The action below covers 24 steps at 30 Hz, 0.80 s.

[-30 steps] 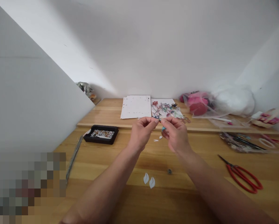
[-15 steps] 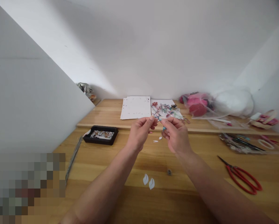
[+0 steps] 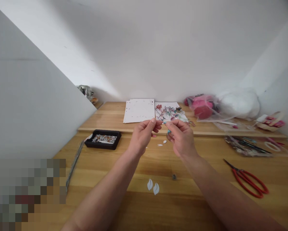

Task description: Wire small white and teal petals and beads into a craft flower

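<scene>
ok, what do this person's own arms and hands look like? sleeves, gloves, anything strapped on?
Bare, ungloved left hand and bare, ungloved right hand. Left forearm and right forearm are uncovered as far as they show, widening from slimmer wrists. No sleeve, watch, bracelet, cable or marking visible. Rings and nail finish: too small to tell.

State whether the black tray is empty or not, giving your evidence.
Not empty: many small silvery and amber beads show inside the black tray.

Both forearms (image 3: 110, 184) are bare, tapering to a bare left hand (image 3: 141, 137) and right hand (image 3: 184, 138)
</scene>
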Each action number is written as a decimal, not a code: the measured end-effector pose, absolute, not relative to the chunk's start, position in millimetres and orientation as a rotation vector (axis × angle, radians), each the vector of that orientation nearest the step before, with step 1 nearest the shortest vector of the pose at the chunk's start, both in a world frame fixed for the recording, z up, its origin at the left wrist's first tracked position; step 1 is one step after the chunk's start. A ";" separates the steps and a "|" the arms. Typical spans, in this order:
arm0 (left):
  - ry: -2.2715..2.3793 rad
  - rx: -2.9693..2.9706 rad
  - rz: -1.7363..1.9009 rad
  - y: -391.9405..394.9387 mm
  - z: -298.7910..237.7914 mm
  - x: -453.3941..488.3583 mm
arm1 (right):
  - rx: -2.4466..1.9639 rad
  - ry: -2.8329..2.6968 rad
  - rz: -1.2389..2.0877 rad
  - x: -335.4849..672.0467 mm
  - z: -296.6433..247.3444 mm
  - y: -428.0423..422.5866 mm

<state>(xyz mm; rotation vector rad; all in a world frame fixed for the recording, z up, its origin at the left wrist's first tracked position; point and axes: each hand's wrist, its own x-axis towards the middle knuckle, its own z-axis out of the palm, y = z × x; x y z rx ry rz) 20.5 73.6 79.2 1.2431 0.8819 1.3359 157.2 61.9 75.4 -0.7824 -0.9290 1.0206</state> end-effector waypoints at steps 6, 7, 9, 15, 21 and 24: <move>0.859 1.259 1.336 73.9 79.9 20.3 | -0.765 -0.925 1.028 157.3 75.1 63.1; 0.854 1.266 1.329 73.6 80.3 20.2 | -0.763 -0.925 1.026 157.4 74.6 63.6; 0.840 1.262 1.326 72.9 81.2 20.4 | -0.760 -0.924 1.021 157.8 73.6 64.3; 0.844 1.224 1.322 70.6 85.7 22.3 | -0.766 -0.942 1.013 158.9 73.8 64.2; 0.837 1.225 1.332 70.2 86.8 21.8 | -0.771 -0.967 0.991 159.5 73.4 64.5; 0.837 1.229 1.336 70.0 86.3 21.5 | -0.775 -0.976 0.986 160.0 71.5 65.1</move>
